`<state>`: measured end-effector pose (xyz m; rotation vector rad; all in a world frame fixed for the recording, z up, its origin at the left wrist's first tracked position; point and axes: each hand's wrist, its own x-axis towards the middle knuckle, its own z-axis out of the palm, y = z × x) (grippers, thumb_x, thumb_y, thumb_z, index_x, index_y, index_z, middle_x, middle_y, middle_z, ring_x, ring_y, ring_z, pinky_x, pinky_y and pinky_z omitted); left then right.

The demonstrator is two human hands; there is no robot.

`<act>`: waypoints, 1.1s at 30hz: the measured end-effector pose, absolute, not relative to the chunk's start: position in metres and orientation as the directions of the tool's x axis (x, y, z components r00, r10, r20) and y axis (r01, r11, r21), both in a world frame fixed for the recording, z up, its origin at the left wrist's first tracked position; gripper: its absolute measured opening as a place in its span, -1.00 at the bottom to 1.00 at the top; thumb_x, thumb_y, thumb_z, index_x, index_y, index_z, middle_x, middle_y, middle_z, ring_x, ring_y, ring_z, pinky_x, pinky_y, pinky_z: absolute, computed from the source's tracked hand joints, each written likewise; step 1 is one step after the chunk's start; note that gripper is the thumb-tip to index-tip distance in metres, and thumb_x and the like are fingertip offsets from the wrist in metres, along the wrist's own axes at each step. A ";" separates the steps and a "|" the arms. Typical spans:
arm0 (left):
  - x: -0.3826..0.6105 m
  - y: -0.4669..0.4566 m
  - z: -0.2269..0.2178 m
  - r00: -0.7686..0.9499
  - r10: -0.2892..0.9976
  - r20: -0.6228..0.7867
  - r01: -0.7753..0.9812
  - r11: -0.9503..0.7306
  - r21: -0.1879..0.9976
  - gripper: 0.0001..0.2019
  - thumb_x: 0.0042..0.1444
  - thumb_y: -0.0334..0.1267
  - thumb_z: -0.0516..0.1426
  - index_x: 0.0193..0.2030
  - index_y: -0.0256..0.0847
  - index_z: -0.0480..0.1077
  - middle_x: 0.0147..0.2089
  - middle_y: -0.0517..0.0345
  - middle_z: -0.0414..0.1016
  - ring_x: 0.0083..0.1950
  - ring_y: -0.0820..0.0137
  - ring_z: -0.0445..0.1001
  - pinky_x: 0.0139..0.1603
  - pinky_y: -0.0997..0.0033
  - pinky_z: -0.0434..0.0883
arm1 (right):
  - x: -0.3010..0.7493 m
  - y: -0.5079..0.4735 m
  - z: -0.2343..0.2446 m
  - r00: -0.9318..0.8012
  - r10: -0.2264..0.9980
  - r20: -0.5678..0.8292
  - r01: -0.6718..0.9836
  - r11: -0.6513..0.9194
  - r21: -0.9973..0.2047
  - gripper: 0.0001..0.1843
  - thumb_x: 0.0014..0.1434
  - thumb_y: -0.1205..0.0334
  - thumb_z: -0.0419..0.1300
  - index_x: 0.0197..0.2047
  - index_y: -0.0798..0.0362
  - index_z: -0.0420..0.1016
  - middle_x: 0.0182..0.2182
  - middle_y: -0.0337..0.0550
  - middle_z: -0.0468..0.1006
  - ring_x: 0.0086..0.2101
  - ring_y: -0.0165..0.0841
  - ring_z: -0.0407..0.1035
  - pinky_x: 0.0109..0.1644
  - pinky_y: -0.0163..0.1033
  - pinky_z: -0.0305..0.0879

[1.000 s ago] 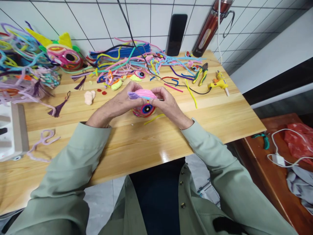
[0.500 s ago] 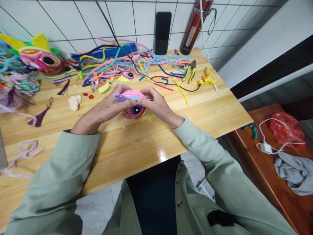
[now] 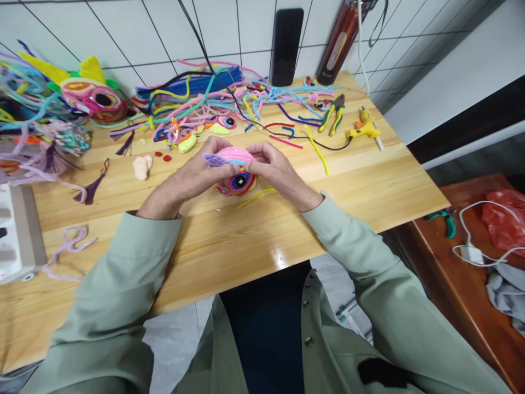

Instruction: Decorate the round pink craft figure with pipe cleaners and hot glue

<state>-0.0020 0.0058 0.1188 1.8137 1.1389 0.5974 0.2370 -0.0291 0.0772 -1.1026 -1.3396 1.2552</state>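
Between my two hands is a pipe-cleaner fish head point(image 3: 230, 155), with a pink ribbed top, a purple pointed ear or fin and a round blue-and-pink eye on its lower side. My left hand point(image 3: 209, 164) grips it from the left, thumb across the front beneath the purple piece. On the other side my right hand point(image 3: 270, 164) closes on its right edge, thumb near the top of the eye. Fingers hide parts of both sides. A yellow pipe cleaner point(image 3: 256, 197) lies on the table just below it.
Pipe cleaners point(image 3: 192, 104) in many colours are heaped along the tiled wall. A yellow glue gun point(image 3: 365, 130), pliers point(image 3: 332, 115), a leaning phone point(image 3: 287, 48) and a red flask point(image 3: 338, 44) stand or lie at the back right. Left are a finished-looking colourful head point(image 3: 92, 98) and purple tassels point(image 3: 90, 189).
The whole view has shifted, so the table and its items appear farther right, and a white tray shows at left. Both hands keep their hold on the fish head.
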 end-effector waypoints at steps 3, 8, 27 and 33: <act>-0.001 0.005 0.120 0.476 0.878 -0.054 0.450 -0.190 0.872 -0.37 0.14 0.24 0.40 0.20 -0.07 0.47 0.21 -0.04 0.58 0.22 0.02 0.59 0.18 0.07 0.61 | 0.238 -0.028 0.075 -0.127 0.989 0.070 0.044 0.076 -0.996 -0.42 0.13 -0.21 0.64 0.05 -0.09 0.63 0.08 -0.13 0.81 0.15 -0.04 0.66 0.36 0.13 0.65; -0.001 0.005 0.119 0.472 0.880 -0.048 0.463 -0.201 0.863 -0.37 0.16 0.22 0.42 0.21 -0.08 0.49 0.21 -0.04 0.59 0.21 0.01 0.58 0.19 0.05 0.61 | 0.238 -0.026 0.073 -0.115 0.991 0.074 0.091 0.085 -0.992 -0.45 0.14 -0.14 0.63 0.06 -0.10 0.62 0.09 -0.13 0.80 0.13 -0.04 0.64 0.34 0.12 0.65; -0.003 0.010 0.110 0.463 0.886 0.001 0.453 -0.237 0.859 -0.41 0.17 0.20 0.40 0.18 -0.12 0.50 0.18 -0.06 0.59 0.17 0.04 0.59 0.24 0.01 0.64 | 0.241 -0.021 0.069 -0.189 0.974 0.124 0.097 0.144 -0.985 -0.42 0.22 -0.20 0.62 0.12 -0.07 0.62 0.15 -0.08 0.82 0.18 -0.03 0.67 0.41 0.14 0.65; -0.003 0.009 0.110 0.455 0.891 -0.010 0.454 -0.222 0.863 -0.43 0.20 0.16 0.39 0.21 -0.13 0.52 0.21 -0.08 0.61 0.19 0.00 0.62 0.27 -0.07 0.66 | 0.240 -0.021 0.070 -0.186 0.978 0.097 0.084 0.114 -0.990 -0.39 0.21 -0.25 0.63 0.12 -0.09 0.62 0.17 -0.08 0.82 0.20 -0.03 0.68 0.42 0.15 0.66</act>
